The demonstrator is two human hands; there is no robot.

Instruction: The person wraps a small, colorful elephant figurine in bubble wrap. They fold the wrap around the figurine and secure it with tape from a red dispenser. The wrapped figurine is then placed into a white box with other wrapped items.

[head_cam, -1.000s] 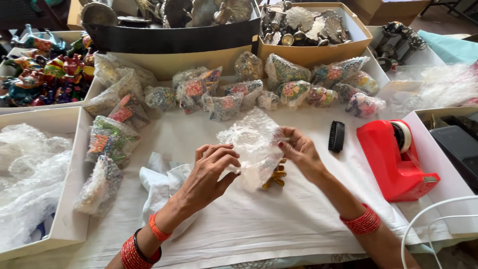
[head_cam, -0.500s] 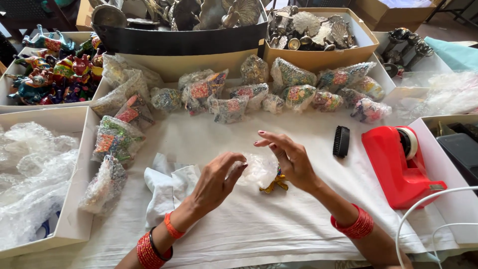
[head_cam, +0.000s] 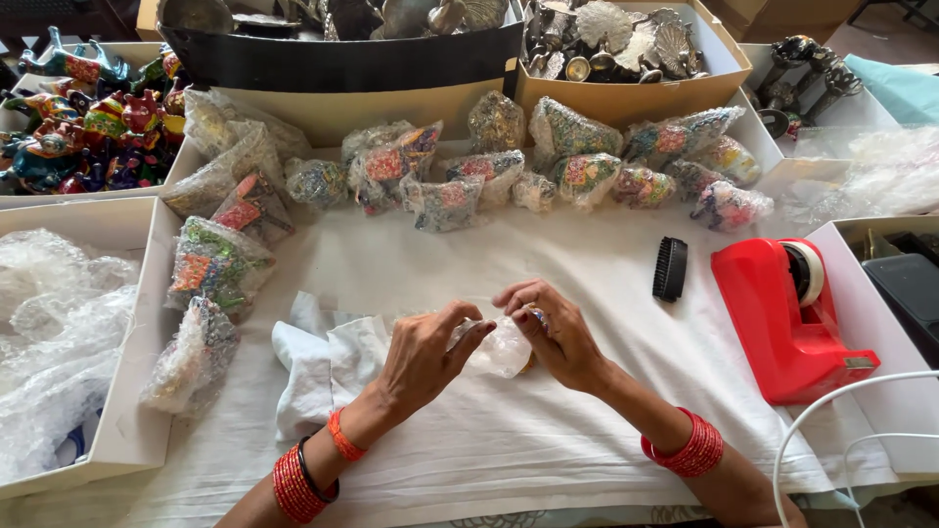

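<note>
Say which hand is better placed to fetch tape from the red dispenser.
Probably the right hand: the dispenser stands on its side. The left hand is farther away. Both hold the bubble-wrapped piece.

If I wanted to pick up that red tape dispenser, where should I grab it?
Probably take the tape dispenser from above, across its narrow red body, between the tape roll at the far end and the cutter at the near end. It lies long and slim on the white cloth, with both long sides free, so a grip can close over them.

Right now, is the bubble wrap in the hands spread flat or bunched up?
Bunched up: the bubble wrap sits crumpled between left hand and right hand.
</note>
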